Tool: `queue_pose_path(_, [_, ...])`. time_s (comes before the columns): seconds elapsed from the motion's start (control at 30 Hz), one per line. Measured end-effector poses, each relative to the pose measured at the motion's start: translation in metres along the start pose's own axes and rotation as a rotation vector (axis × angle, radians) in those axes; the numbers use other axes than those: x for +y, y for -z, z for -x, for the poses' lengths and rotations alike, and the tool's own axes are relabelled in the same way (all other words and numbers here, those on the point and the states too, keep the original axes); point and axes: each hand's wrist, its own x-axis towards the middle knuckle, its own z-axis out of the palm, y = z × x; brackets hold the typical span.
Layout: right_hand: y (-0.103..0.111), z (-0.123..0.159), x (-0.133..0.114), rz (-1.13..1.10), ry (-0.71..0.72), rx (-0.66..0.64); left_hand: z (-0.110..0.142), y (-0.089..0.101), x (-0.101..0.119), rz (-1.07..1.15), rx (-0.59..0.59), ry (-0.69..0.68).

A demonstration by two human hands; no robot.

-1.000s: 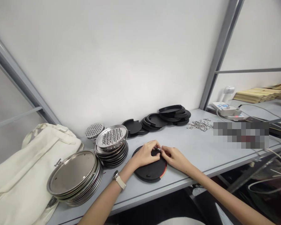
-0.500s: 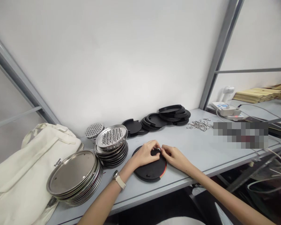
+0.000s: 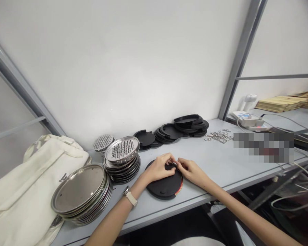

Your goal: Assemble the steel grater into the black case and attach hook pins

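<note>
A round black disc (image 3: 165, 187) with a red-orange edge lies flat near the front of the grey table (image 3: 220, 167). Both of my hands rest on its far rim. My left hand (image 3: 159, 167), with a watch on the wrist, is curled, its fingertips pinched on a small metal ring (image 3: 174, 164). My right hand (image 3: 191, 171) meets it from the right, fingers pinched on the same small ring. The ring itself is mostly hidden between the fingertips.
Left of the disc stand a stack of perforated metal discs (image 3: 122, 151) and a stack of plain metal lids (image 3: 80, 188). A cream cloth bag (image 3: 23, 184) lies far left. Black discs (image 3: 179, 128) and loose metal rings (image 3: 219, 136) sit at the back. Cables (image 3: 295, 198) hang at right.
My fingers have shifted slightly on the small ring at the disc's rim. The other person's hand at the far right edge has gone from view.
</note>
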Motion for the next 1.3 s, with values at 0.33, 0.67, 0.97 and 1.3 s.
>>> queue_pose_path(0.33, [0.0016,0.0003,-0.0037,0.009,0.004,0.016,0.0003,0.001,0.0013,0.016,-0.003,0.017])
queue_pose_path(0.67, [0.0027,0.0013,-0.0053,0.01,0.022,0.007,0.0003,0.0001,-0.0003,0.048,-0.006,-0.026])
queue_pose_path(0.97, [0.0011,0.0023,-0.0048,0.023,0.047,-0.009,0.0003,0.0008,0.0016,0.041,-0.029,-0.011])
queue_pose_path(1.3, [0.0025,0.0044,-0.0097,0.072,0.053,-0.029,0.0,0.0012,0.0031,0.042,-0.033,-0.002])
